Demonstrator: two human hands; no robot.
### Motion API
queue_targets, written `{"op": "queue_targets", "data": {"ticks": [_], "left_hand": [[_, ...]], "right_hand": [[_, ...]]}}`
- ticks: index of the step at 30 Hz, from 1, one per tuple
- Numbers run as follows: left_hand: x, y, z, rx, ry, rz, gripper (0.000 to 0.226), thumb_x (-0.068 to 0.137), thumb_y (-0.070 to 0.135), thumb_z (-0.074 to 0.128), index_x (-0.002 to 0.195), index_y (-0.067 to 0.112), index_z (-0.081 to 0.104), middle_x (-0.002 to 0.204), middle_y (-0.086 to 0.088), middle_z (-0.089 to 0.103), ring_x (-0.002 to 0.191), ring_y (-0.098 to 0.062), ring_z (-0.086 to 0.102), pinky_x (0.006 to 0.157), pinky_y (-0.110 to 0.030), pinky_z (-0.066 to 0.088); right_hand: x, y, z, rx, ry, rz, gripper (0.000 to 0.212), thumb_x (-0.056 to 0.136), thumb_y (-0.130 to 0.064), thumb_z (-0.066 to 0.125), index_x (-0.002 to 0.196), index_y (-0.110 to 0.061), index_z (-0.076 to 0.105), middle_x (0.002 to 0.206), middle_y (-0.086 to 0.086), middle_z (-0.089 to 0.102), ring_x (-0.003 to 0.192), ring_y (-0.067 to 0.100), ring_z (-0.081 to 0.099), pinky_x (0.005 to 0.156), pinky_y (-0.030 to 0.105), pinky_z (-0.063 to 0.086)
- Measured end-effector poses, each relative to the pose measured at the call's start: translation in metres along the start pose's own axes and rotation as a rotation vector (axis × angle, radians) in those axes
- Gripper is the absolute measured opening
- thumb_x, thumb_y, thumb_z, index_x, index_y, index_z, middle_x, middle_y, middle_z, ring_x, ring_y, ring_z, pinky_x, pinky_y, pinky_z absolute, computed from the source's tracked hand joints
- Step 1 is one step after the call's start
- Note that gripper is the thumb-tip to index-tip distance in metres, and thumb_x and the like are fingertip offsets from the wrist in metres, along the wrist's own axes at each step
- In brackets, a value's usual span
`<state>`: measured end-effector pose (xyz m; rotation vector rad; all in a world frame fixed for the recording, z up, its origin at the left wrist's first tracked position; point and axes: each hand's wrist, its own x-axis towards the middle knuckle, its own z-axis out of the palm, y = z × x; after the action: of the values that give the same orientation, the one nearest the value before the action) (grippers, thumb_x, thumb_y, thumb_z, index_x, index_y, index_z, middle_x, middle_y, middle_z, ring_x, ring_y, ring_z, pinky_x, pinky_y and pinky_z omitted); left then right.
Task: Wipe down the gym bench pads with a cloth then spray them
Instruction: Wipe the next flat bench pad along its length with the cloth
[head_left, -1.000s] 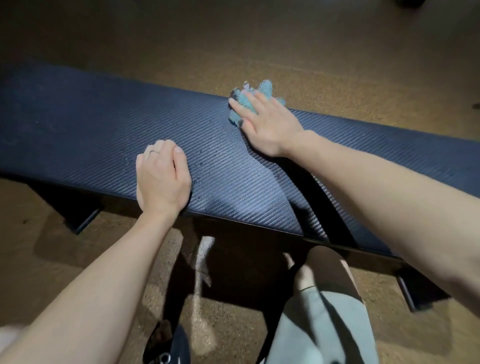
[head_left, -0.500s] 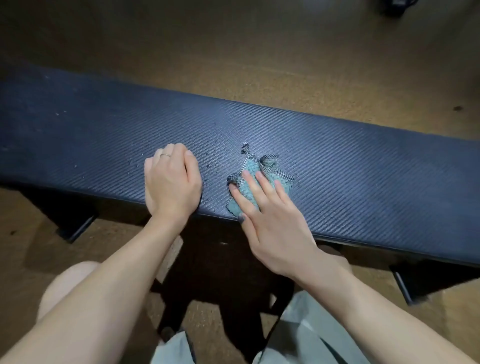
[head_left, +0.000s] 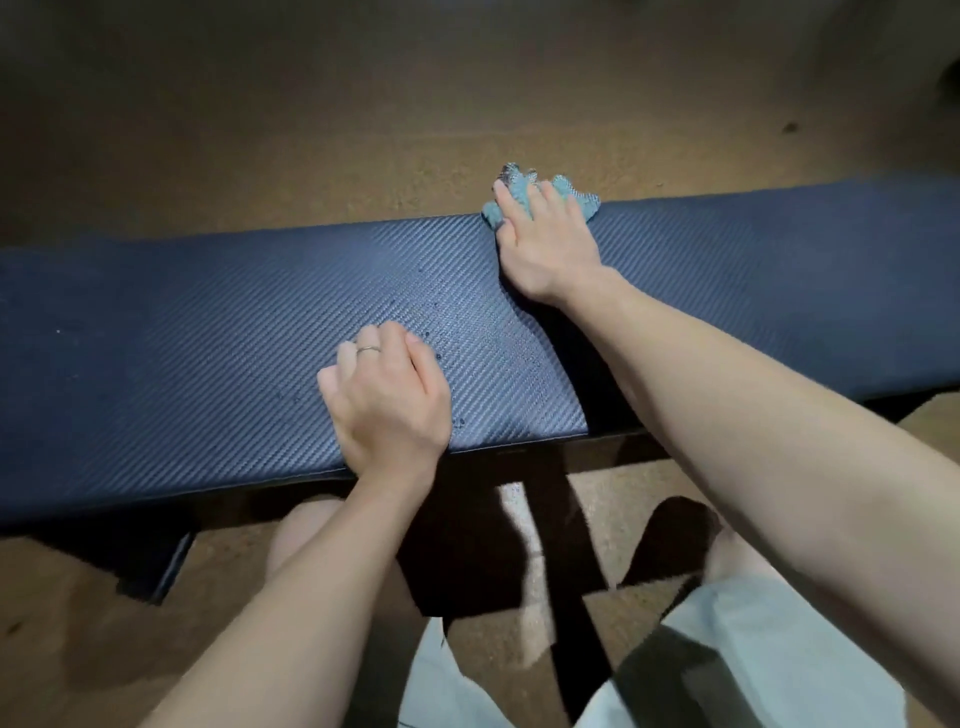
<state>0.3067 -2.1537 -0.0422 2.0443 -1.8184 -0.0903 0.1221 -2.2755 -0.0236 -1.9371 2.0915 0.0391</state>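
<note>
A long dark blue bench pad (head_left: 208, 338) with a woven texture runs across the view. Small droplets dot its middle. My right hand (head_left: 545, 244) lies flat on a crumpled light blue cloth (head_left: 576, 200) at the pad's far edge, fingers spread over it. The cloth sticks out past my fingertips and partly over the edge. My left hand (head_left: 387, 397) rests on the near edge of the pad with its fingers curled under and holds nothing. It wears a ring.
Brown speckled floor (head_left: 363, 130) lies beyond and below the bench. A dark bench foot (head_left: 156, 566) shows at lower left, and the black frame passes under the pad. My knees and light shorts (head_left: 753, 649) are at the bottom.
My right hand has pushed the cloth from the near edge of the pad across to its far edge. My left hand stays in place on the near edge.
</note>
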Motion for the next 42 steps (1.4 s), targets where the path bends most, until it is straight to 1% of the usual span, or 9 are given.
{"op": "queue_targets", "data": {"ticks": [7, 11, 18, 21, 24, 28, 34, 38, 42], "left_hand": [[0.001, -0.004, -0.006, 0.001, -0.097, 0.052, 0.039, 0.106, 0.030, 0.025, 0.097, 0.013, 0.060, 0.101, -0.008, 0.066, 0.092, -0.029, 0.055, 0.081, -0.045, 0.035], [0.014, -0.021, -0.018, -0.074, -0.215, 0.236, 0.036, 0.107, 0.030, 0.031, 0.097, 0.012, 0.060, 0.102, -0.008, 0.065, 0.094, -0.029, 0.057, 0.083, -0.044, 0.038], [0.056, -0.074, -0.022, -0.036, -0.124, 0.395, 0.029, 0.104, 0.024, 0.041, 0.081, 0.011, 0.054, 0.085, -0.014, 0.062, 0.080, -0.036, 0.057, 0.076, -0.046, 0.041], [0.056, -0.073, -0.016, -0.014, -0.082, 0.418, 0.030, 0.103, 0.024, 0.040, 0.082, 0.010, 0.056, 0.084, -0.012, 0.062, 0.077, -0.033, 0.054, 0.074, -0.045, 0.038], [0.056, -0.078, -0.013, -0.068, -0.026, 0.433, 0.026, 0.102, 0.021, 0.042, 0.078, 0.014, 0.049, 0.076, -0.007, 0.053, 0.070, -0.028, 0.048, 0.070, -0.043, 0.035], [0.055, -0.081, -0.010, -0.126, 0.024, 0.454, 0.023, 0.100, 0.016, 0.046, 0.078, 0.014, 0.048, 0.074, -0.005, 0.051, 0.069, -0.027, 0.046, 0.068, -0.045, 0.037], [0.055, -0.080, -0.011, -0.133, -0.011, 0.416, 0.025, 0.100, 0.020, 0.043, 0.076, 0.015, 0.046, 0.073, -0.004, 0.050, 0.069, -0.026, 0.046, 0.070, -0.046, 0.039], [0.056, -0.078, -0.011, -0.111, 0.003, 0.418, 0.026, 0.101, 0.021, 0.042, 0.076, 0.015, 0.045, 0.073, -0.005, 0.049, 0.069, -0.027, 0.045, 0.069, -0.046, 0.037], [0.056, -0.078, -0.012, -0.077, 0.010, 0.446, 0.026, 0.101, 0.020, 0.043, 0.077, 0.014, 0.048, 0.074, -0.008, 0.052, 0.070, -0.029, 0.047, 0.068, -0.046, 0.036]], "right_hand": [[-0.111, -0.009, 0.034, 0.079, 0.112, 0.151, 0.058, 0.108, -0.036, 0.019, 0.164, -0.024, 0.009, 0.171, 0.008, -0.002, 0.157, 0.026, -0.004, 0.127, 0.045, -0.001], [-0.161, -0.029, 0.049, 0.070, 0.134, 0.220, 0.058, 0.108, -0.037, 0.019, 0.163, -0.024, 0.007, 0.171, 0.009, -0.003, 0.157, 0.026, -0.005, 0.128, 0.045, -0.001], [-0.060, -0.038, 0.027, 0.037, 0.124, 0.213, 0.058, 0.108, -0.036, 0.018, 0.163, -0.023, 0.009, 0.171, 0.011, 0.004, 0.157, 0.029, 0.000, 0.126, 0.047, 0.001], [0.000, -0.078, 0.019, -0.030, 0.110, 0.016, 0.052, 0.106, -0.035, 0.023, 0.155, -0.021, 0.034, 0.160, 0.014, 0.035, 0.150, 0.030, 0.028, 0.122, 0.049, 0.016], [0.022, -0.099, 0.010, -0.070, 0.102, -0.103, 0.041, 0.104, -0.032, 0.024, 0.125, -0.016, 0.056, 0.133, 0.011, 0.058, 0.122, 0.032, 0.053, 0.104, 0.046, 0.034], [0.020, -0.070, -0.001, -0.076, 0.120, -0.171, 0.039, 0.105, -0.032, 0.024, 0.121, -0.015, 0.056, 0.128, 0.013, 0.060, 0.115, 0.033, 0.056, 0.098, 0.044, 0.039], [0.017, 0.025, -0.014, -0.125, 0.166, 0.069, 0.038, 0.103, -0.027, 0.027, 0.108, -0.006, 0.059, 0.117, 0.025, 0.061, 0.105, 0.043, 0.059, 0.094, 0.048, 0.042], [0.023, -0.003, -0.002, -0.162, 0.183, 0.142, 0.047, 0.102, -0.029, 0.023, 0.121, -0.006, 0.060, 0.126, 0.022, 0.059, 0.116, 0.041, 0.053, 0.107, 0.049, 0.035], [0.026, -0.064, 0.006, -0.161, 0.194, 0.001, 0.044, 0.101, -0.029, 0.027, 0.122, -0.010, 0.061, 0.127, 0.018, 0.061, 0.115, 0.038, 0.057, 0.101, 0.046, 0.038]]}}
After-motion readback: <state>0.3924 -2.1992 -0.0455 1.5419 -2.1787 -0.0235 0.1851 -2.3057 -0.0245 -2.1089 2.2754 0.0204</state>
